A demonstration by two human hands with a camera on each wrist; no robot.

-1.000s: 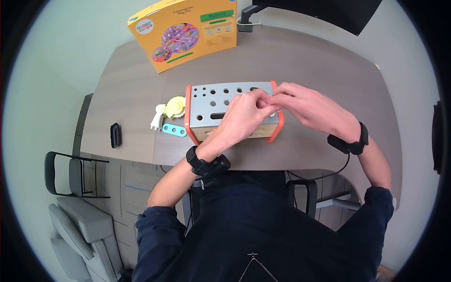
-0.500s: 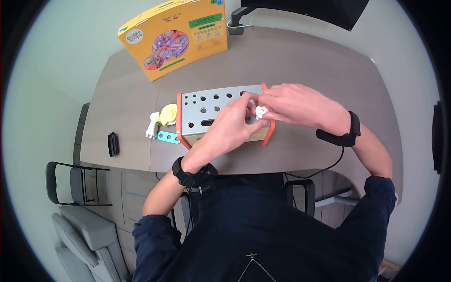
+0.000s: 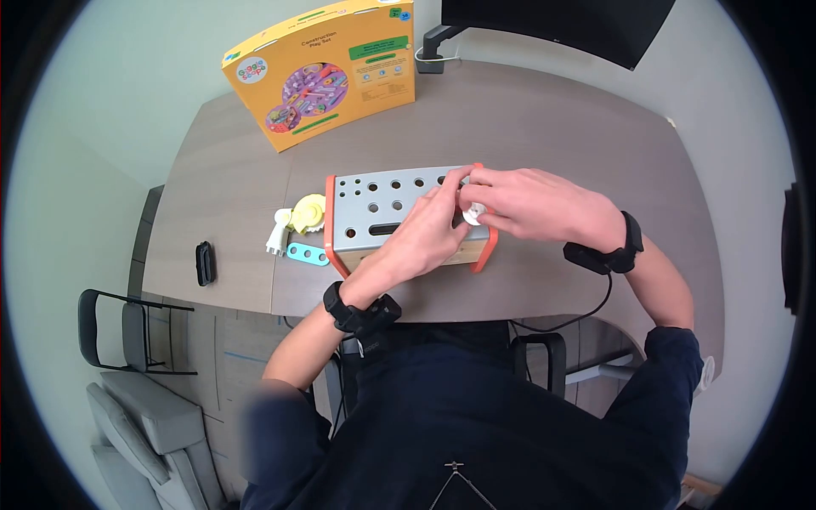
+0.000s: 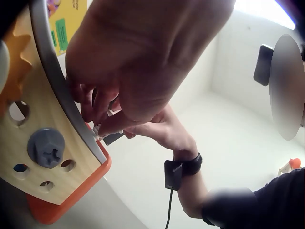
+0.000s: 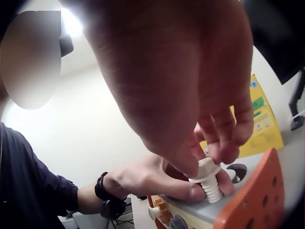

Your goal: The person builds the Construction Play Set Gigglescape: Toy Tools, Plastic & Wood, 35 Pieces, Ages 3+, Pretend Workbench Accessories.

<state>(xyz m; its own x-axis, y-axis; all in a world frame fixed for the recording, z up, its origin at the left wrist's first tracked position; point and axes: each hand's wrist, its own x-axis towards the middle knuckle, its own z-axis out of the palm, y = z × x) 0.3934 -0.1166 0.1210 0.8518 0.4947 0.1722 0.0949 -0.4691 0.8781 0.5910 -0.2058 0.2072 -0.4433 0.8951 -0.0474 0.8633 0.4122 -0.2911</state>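
A white toy bolt [image 5: 213, 192] with a thick thread tilts over the right end of a toy workbench [image 3: 361, 218], which has a grey holed top and orange ends. My right hand [image 3: 548, 204] pinches the bolt's head from above. Below that, the thumb and a finger of my left hand [image 3: 425, 229] hold the bolt on either side of its thread, close over the grey top. From the left wrist, a grey bolt [image 4: 46, 148] and an orange gear [image 4: 19, 62] show on the bench's wooden front.
Left of the bench lie a pale yellow gear [image 3: 308, 211], a white piece [image 3: 278, 235] and a turquoise strip [image 3: 306, 254] with holes. Farther left is a small black object [image 3: 205, 263]. A yellow box [image 3: 255, 106] stands behind, and a monitor [image 3: 561, 32] is at the back right.
One second ago my fingers hid the bolt at the bench's right edge. Half a second ago its white head came into view between them, and both hands still hold it there.
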